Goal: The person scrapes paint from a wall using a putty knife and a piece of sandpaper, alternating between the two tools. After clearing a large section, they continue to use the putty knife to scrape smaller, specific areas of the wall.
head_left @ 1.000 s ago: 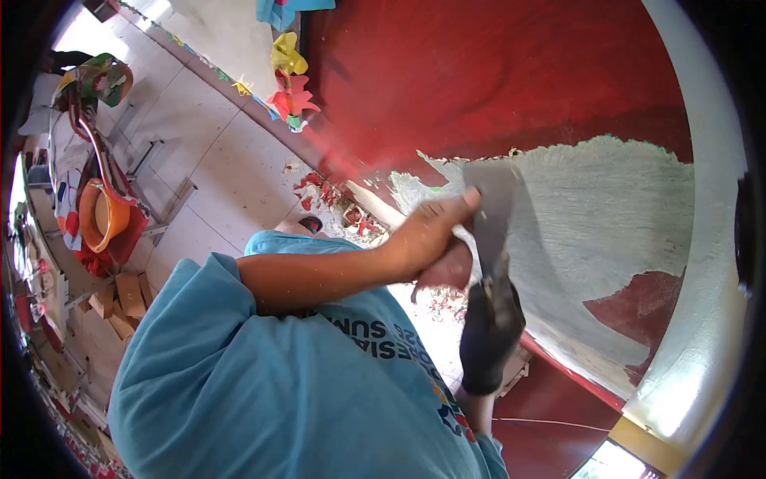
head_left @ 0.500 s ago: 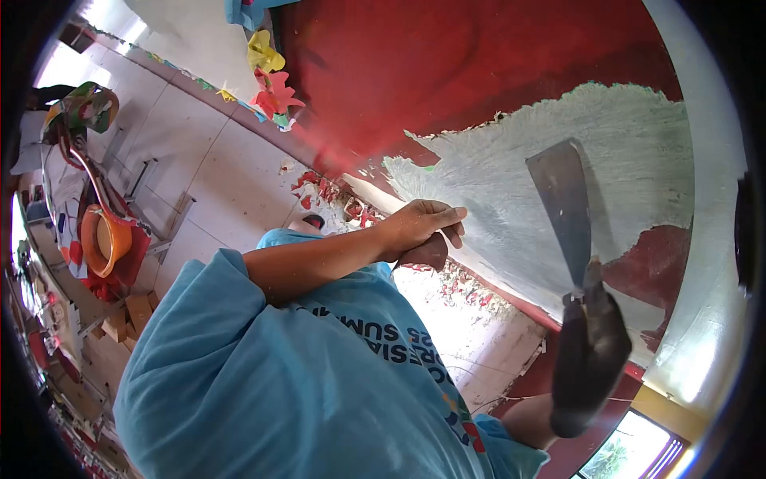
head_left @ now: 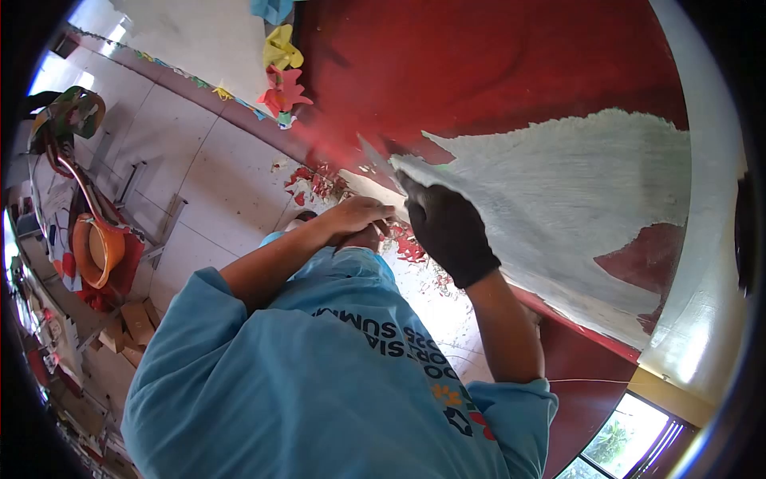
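A black glove covers my right hand (head_left: pixel 451 231), which grips a scraper (head_left: pixel 377 160). Its metal blade, seen nearly edge-on and a little blurred, is at the red wall (head_left: pixel 495 64), close to the left end of the bare grey patch (head_left: pixel 574 191). Whether the edge touches the paint is hard to tell. My bare left hand (head_left: pixel 357 217) rests near my knee, its fingers curled together and nothing visible in them. Red paint flakes (head_left: pixel 319 184) lie on the floor beyond that hand, and more flakes (head_left: pixel 410 243) lie between my two hands.
Paper flowers (head_left: pixel 284 88) hang along the edge of a white panel at upper left. An orange basin (head_left: pixel 120 247) and cardboard boxes (head_left: pixel 137 326) stand on the left side. A pale pillar (head_left: pixel 706 239) borders the wall on the right, above a window (head_left: pixel 630 435).
My right hand has swung the scraper leftward across the grey patch, from its lower right to its left end. My left hand has shifted left, down toward my knee.
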### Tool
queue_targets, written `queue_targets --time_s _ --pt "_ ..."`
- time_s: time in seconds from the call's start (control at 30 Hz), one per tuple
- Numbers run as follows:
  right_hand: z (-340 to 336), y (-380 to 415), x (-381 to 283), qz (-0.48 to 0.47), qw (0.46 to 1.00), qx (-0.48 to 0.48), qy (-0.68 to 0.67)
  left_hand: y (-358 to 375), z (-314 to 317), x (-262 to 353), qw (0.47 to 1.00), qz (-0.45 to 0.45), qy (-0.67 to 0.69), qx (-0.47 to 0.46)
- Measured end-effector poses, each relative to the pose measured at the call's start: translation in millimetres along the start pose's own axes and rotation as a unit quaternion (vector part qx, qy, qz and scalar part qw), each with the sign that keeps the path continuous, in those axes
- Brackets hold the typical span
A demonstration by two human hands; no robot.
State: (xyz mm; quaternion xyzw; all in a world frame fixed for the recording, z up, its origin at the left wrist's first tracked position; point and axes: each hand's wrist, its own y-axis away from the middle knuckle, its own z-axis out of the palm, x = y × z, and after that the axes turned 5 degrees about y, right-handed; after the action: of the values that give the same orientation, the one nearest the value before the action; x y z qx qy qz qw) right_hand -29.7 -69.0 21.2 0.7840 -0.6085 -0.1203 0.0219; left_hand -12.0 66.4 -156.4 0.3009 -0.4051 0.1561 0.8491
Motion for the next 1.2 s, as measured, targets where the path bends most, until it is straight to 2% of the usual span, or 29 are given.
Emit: queue_targets --time_s 0.03,0.07,0.1,0.17,0.2,0.23,0.27,0.3,0.33,0.43,0.57,0.63,0.67,0.73,0.77,0.83,0.9,0.97,1.0,1.1,1.13,1.2 --pt "4 5 -3 0.014 0.997 -0.01 -0.074 26 -1 23 0.994 -0.071 0.073 0.027" --pt "-3 12 -6 0.042 0.989 -0.068 -0.123 35 -11 23 0.993 -0.083 0.058 0.058" --pt "0 22 -5 0.042 0.989 -0.068 -0.125 43 -20 22 0.991 -0.095 0.041 0.087" --pt "22 47 5 0.075 0.975 -0.009 -0.208 50 -36 14 0.992 -0.085 0.064 0.072" --pt "46 58 19 0.004 0.979 0.065 -0.195 53 -41 13 0.992 -0.073 0.089 0.056" --pt "45 67 17 0.003 0.978 0.069 -0.197 57 -39 21 0.992 -0.073 0.084 0.057" --pt "44 77 13 0.144 0.938 -0.047 -0.312 61 -32 32 0.996 -0.038 0.045 0.066" --pt "44 85 8 0.275 0.853 -0.16 -0.414 64 -26 39 0.997 -0.003 0.004 0.072" --pt "43 90 0 0.283 0.837 -0.161 -0.439 56 -24 29 0.993 0.083 -0.031 0.073" --pt "48 104 -15 0.294 0.801 -0.145 -0.501 50 -35 28 0.978 0.037 -0.202 0.041" --pt "71 122 -27 0.304 0.759 -0.099 -0.567 55 -32 43 0.97 0.076 -0.23 -0.033" --pt "78 126 -33 0.306 0.755 -0.106 -0.57 56 -27 51 0.934 0.055 -0.349 -0.058" --pt "80 128 -36 0.302 0.766 -0.1 -0.559 55 -25 56 0.932 0.053 -0.353 -0.059" --pt "73 131 -40 0.296 0.771 -0.078 -0.558 50 -19 64 0.926 0.129 -0.353 -0.036" --pt "71 133 -39 0.291 0.779 -0.059 -0.553 46 -16 64 0.925 0.128 -0.356 -0.036" --pt "76 144 -32 0.282 0.793 -0.053 -0.537 36 -9 59 0.979 0.09 -0.177 0.054" --pt "74 153 -25 0.282 0.8 -0.033 -0.529 35 -4 59 0.973 0.1 -0.204 0.036" --pt "73 164 -19 0.278 0.796 -0.032 -0.536 50 20 74 0.929 0.166 -0.331 -0.023" --pt "73 168 -15 0.264 0.809 -0.039 -0.523 53 31 79 0.905 0.134 -0.402 -0.019" --pt "68 175 -3 0.231 0.825 -0.045 -0.514 53 45 84 0.893 0.129 -0.432 -0.008" --pt "66 176 1 0.224 0.832 -0.039 -0.506 50 47 80 0.892 0.129 -0.434 0.0" --pt "66 182 11 0.214 0.848 -0.036 -0.484 39 49 65 0.931 0.13 -0.336 0.055"
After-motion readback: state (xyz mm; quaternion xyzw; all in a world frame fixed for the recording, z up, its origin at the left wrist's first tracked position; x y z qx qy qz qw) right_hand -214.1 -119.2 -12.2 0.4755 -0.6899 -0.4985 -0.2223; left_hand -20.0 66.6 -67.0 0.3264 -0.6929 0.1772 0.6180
